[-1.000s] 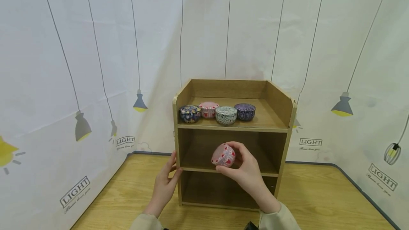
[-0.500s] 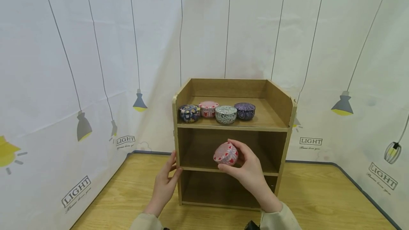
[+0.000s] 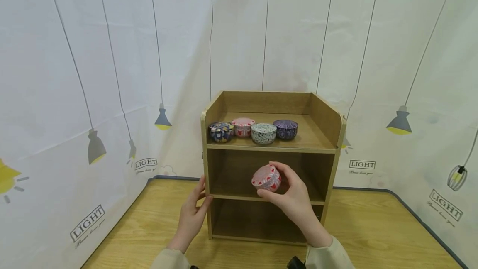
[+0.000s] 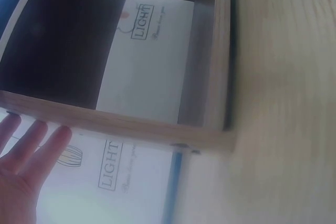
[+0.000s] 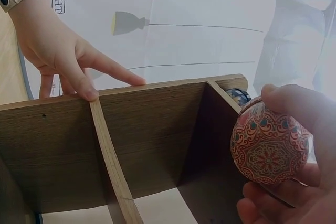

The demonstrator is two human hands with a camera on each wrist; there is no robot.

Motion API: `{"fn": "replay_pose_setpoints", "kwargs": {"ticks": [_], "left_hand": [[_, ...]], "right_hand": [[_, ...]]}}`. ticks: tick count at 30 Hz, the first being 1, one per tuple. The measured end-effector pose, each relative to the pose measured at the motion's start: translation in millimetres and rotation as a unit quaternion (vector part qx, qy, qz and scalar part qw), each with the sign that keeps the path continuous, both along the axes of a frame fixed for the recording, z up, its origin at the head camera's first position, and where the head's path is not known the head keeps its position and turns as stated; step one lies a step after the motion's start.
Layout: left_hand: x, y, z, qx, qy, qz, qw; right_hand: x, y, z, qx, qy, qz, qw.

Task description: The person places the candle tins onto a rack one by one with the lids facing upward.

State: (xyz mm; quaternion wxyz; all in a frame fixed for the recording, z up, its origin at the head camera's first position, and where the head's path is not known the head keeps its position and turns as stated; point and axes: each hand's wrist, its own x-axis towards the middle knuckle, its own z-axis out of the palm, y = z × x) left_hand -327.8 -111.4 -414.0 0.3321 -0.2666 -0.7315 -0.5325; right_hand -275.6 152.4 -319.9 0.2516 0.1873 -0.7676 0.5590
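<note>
right hand (image 3: 295, 196) grips round red-and-white patterned tin (image 3: 266, 177) at the middle shelf opening | left hand (image 3: 192, 215), fingers straight, rests on left side of wooden three-tier shelf unit (image 3: 330, 123)

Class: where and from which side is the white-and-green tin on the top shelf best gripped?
Probably from above and in front: span the round side wall of the white-and-green tin with thumb and fingers. The pink tin and purple tin crowd its left and right sides.

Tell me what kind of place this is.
Probably a staged recording set, not a lived-in room: white printed backdrop sheets with lamp drawings and "LIGHT" logos wall in a wooden tabletop holding a small wooden shelf unit with patterned tins.
</note>
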Motion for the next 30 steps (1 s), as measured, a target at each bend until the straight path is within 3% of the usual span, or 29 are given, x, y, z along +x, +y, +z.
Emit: {"fn": "replay_pose_setpoints", "kwargs": {"ticks": [8,23,25,30], "left_hand": [[0.6,0,-0.3,0.005,-0.008,0.002,1.0],[1.7,1,2.4,-0.002,-0.007,0.004,1.0],[0.3,1,0.6,-0.003,-0.005,0.005,1.0],[-17.6,-2,-17.5,-0.001,-0.006,0.011,0.9999]], "right_hand": [[0.5,2,1.3,0.003,-0.002,-0.018,1.0],[0.6,8,4.1,-0.011,0.017,0.0,1.0],[0.4,8,4.2,-0.013,0.023,0.0,1.0],[0.3,10,4.9,-0.015,0.034,-0.003,0.999]]}}
